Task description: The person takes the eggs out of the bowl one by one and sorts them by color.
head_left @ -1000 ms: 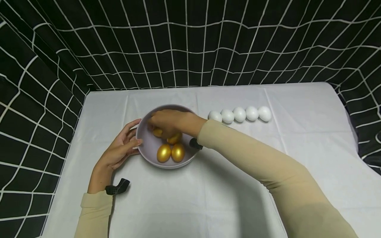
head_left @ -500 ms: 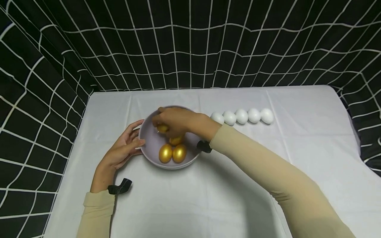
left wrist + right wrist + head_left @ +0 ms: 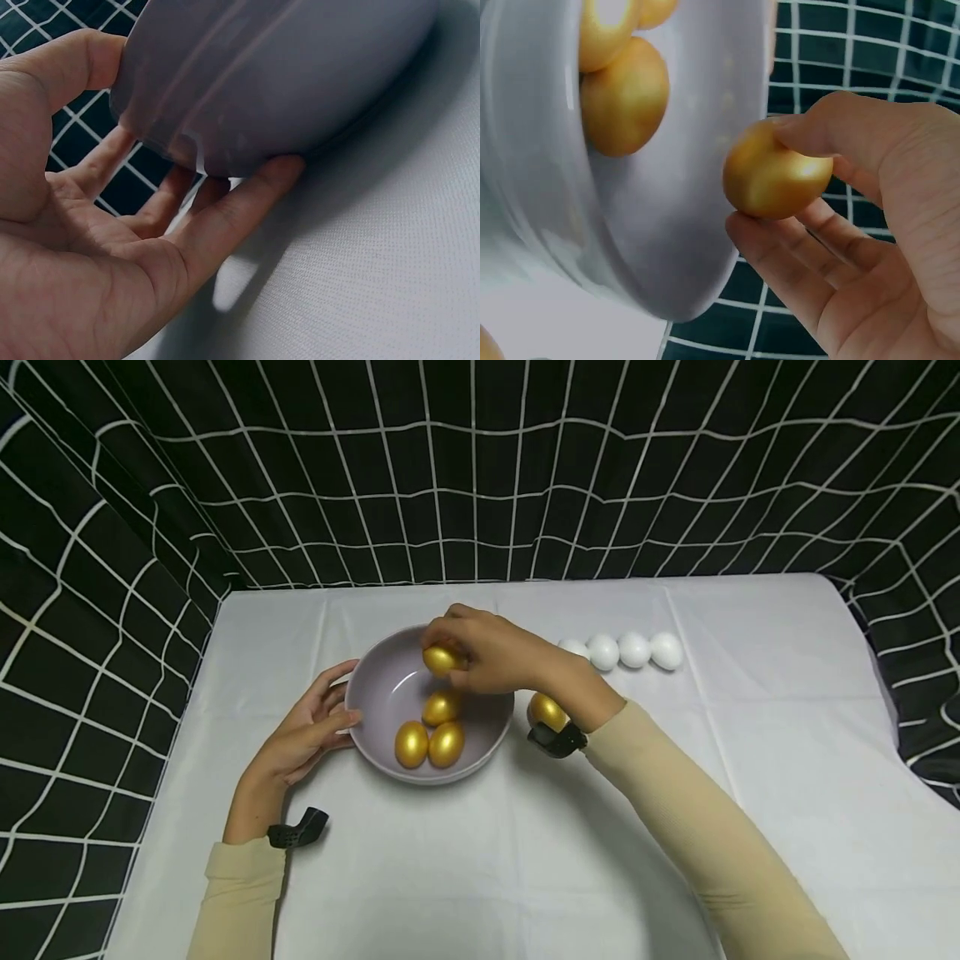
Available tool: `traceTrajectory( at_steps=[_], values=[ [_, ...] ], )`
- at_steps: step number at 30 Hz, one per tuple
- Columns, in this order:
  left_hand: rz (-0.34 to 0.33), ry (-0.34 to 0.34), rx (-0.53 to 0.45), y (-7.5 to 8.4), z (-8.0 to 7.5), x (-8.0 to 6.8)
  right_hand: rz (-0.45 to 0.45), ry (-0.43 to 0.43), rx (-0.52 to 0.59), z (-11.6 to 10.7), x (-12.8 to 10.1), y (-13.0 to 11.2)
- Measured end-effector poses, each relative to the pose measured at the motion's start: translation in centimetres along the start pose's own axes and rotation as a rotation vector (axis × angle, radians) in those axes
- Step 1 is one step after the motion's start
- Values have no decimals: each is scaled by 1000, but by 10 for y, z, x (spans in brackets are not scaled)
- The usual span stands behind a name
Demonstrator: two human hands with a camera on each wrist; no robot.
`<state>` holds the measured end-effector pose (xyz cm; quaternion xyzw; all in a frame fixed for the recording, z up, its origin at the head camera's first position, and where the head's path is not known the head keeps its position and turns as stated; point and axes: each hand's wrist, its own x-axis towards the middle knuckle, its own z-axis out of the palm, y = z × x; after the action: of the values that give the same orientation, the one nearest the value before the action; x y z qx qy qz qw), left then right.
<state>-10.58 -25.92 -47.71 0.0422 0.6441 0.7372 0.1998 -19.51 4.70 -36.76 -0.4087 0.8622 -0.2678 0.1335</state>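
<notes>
In the head view my right hand (image 3: pixel 498 647) pinches a golden egg (image 3: pixel 442 660) between thumb and fingers, over the far right part of a lilac bowl (image 3: pixel 390 672). The right wrist view shows the held egg (image 3: pixel 772 176) at the bowl's rim. Three more golden eggs (image 3: pixel 412 744) lie together in the bowl. At the bowl's left side my left hand (image 3: pixel 311 735) grips it, thumb at the rim. Seen from the left wrist, the fingers of the left hand (image 3: pixel 112 247) spread along the bowl's outer wall (image 3: pixel 285 82).
Just right of the bowl, another golden egg (image 3: pixel 547 712) rests on the white tablecloth (image 3: pixel 420 868), partly behind the wrist. Several white eggs (image 3: pixel 634 650) form a row at the back right, partly covered by the right arm. Dark, white-gridded cloth (image 3: pixel 480 477) borders the table.
My right hand has lifted its golden egg and moved right, from low inside the bowl toward its far right rim. The golden egg on the tablecloth has come into sight. The left hand stays put.
</notes>
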Motion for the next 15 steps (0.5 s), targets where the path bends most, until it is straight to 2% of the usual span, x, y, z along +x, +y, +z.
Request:
traceTrajectory(
  at_steps=[5,15],
  values=[
    [0,-1,-1,-2,1,1,24,111,125,-1,-23,4],
    [5,0,2,-1,1,0,132,329,429,12,-64,13]
  ],
)
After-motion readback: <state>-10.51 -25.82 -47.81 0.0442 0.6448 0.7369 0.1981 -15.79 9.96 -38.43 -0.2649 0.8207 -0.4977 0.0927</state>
